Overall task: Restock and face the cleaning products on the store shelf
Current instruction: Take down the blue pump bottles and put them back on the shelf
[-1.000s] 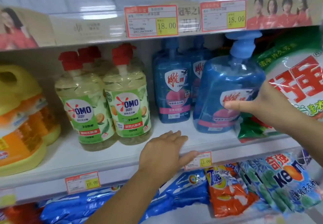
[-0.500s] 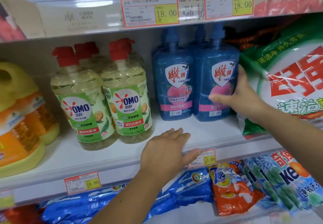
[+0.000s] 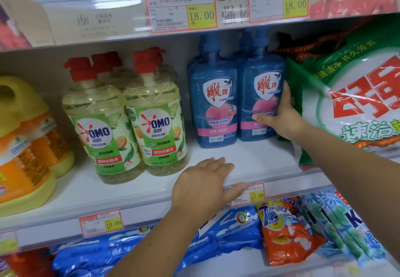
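Because the blue pump bottle looks full of liquid, I'd judge it fairly heavy for its size. Its plastic body seems stiff, and the glossy film wrap could be slick against the palm. The slim pump neck at the top is the weak spot. The broad lower body, about label height, is the sensible place to take it, and that is where the right hand has it. The grip is clamped on the bottle's right flank: the thumb lies across the front over the pink part of the label, and the fingers reach up the side facing the green detergent bag. The bottle stands upright, right of centre in the frame, on the middle shelf. It touches or very nearly touches a second blue bottle on its left, both labels facing out. At lower centre the left hand lies flat on the shelf's front lip, fingers straight and together, thumb over the edge by a price tag, holding nothing. The OMO bottles stand near its fingertips, untouched.
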Demonstrator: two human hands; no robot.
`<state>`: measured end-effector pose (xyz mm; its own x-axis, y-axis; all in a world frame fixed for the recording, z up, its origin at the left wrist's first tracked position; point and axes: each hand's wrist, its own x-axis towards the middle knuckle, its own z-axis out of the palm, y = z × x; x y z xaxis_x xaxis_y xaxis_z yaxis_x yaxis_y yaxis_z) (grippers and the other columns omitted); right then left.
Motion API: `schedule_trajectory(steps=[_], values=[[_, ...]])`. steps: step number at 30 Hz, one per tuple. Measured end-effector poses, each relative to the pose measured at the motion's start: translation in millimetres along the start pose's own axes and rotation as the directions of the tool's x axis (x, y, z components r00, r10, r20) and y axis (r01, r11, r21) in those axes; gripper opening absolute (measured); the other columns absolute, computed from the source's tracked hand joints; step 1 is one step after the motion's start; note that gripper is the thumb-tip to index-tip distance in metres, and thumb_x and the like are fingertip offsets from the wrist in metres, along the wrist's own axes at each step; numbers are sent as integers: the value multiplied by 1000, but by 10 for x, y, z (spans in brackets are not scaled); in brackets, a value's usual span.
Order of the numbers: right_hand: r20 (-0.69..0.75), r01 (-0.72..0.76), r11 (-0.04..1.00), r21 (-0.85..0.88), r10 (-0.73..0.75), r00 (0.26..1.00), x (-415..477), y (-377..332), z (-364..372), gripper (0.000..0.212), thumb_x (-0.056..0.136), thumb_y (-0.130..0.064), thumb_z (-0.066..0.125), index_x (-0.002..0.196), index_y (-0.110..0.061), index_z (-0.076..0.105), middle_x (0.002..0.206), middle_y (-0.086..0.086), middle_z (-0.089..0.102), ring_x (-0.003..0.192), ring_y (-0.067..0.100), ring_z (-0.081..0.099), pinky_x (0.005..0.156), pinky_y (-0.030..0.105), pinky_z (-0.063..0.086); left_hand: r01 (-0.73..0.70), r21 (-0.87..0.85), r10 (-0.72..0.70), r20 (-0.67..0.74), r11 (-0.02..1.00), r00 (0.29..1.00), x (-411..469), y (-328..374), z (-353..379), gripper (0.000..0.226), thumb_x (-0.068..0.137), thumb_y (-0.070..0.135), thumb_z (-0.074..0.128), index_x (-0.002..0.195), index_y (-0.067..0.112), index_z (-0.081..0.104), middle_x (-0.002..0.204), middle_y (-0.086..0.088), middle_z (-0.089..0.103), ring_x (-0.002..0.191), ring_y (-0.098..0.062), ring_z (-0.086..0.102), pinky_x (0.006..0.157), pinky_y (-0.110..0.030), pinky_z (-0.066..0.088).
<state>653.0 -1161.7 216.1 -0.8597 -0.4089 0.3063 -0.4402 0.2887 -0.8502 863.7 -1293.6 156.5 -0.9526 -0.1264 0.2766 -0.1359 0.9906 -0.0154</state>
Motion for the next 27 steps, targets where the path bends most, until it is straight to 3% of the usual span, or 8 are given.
schedule_trajectory(steps=[5, 8, 11, 18, 21, 24, 25, 27], values=[[-50, -105, 990, -99, 100, 994, -201, -103, 77, 92, 88, -22, 72, 156, -20, 11, 146, 3, 44, 124, 21, 51, 103, 29, 39, 9, -76, -11, -28, 997, 1000, -28, 5, -53, 64, 91, 74, 30, 145, 42, 39, 155, 20, 34, 143, -3, 29, 110, -25, 31], [-167, 110, 978, -175, -140, 976, -648, -257, 192, 48, 89, -22, 69, 131, -14, 47, 125, 10, 55, 97, 18, 57, 93, 32, 46, -60, -243, 24, -147, 968, 989, -274, -43, -136, 55, 94, 62, 43, 144, 39, 43, 157, 16, 33, 146, -5, 20, 116, -29, 21], [-196, 380, 925, -14, -375, 906, -1294, -473, 419, 41, 96, -14, 59, 134, -20, 45, 119, 5, 54, 102, 12, 55, 88, 20, 45, -140, -229, 65, -304, 963, 950, -901, -259, -98, 50, 94, 50, 48, 138, 27, 53, 152, 7, 41, 145, -12, 28, 118, -26, 20], [351, 254, 944, 213, -316, 881, -2817, -60, 1458, 52, 93, -2, 58, 127, -37, 40, 109, -8, 53, 88, 1, 56, 72, 14, 45, 78, -236, -60, 79, 969, 995, -3043, -1017, 633, 46, 91, 39, 54, 134, 22, 57, 146, 0, 50, 139, -15, 39, 118, -25, 24], [763, 144, 989, -28, -72, 642, -3383, 455, 1722, 65, 89, -8, 63, 133, -46, 34, 127, -11, 46, 110, -3, 51, 86, 16, 41, 175, -220, -135, 185, 960, 973, -3724, -1037, 870, 50, 93, 42, 50, 137, 19, 55, 150, -3, 45, 142, -13, 32, 119, -20, 16], [961, 86, 963, -256, 244, 131, -3807, 675, 1822, 113, 77, -18, 78, 152, -41, -3, 148, -14, 13, 135, 4, 28, 90, 6, 38, 211, -220, -157, 242, 952, 958, -4035, -972, 960, 56, 100, 49, 35, 144, 17, 48, 158, -4, 32, 146, -14, 25, 120, -24, 15], [961, 63, 960, -274, 271, 60, -3946, 692, 1855, 127, 68, -27, 84, 150, -43, -11, 151, -15, 6, 136, 4, 26, 93, 6, 40, 210, -214, -155, 247, 954, 957, -4072, -955, 969, 58, 100, 50, 33, 146, 17, 46, 159, -4, 30, 147, -15, 24, 120, -26, 14], [963, 95, 964, -250, 238, 125, -4245, 692, 1944, 139, 53, -48, 91, 138, -57, -20, 151, -20, 2, 136, 6, 31, 106, 21, 40, 204, -208, -150, 248, 957, 957, -4096, -917, 974, 59, 98, 47, 36, 147, 14, 43, 160, -6, 28, 149, -18, 21, 120, -31, 14]])
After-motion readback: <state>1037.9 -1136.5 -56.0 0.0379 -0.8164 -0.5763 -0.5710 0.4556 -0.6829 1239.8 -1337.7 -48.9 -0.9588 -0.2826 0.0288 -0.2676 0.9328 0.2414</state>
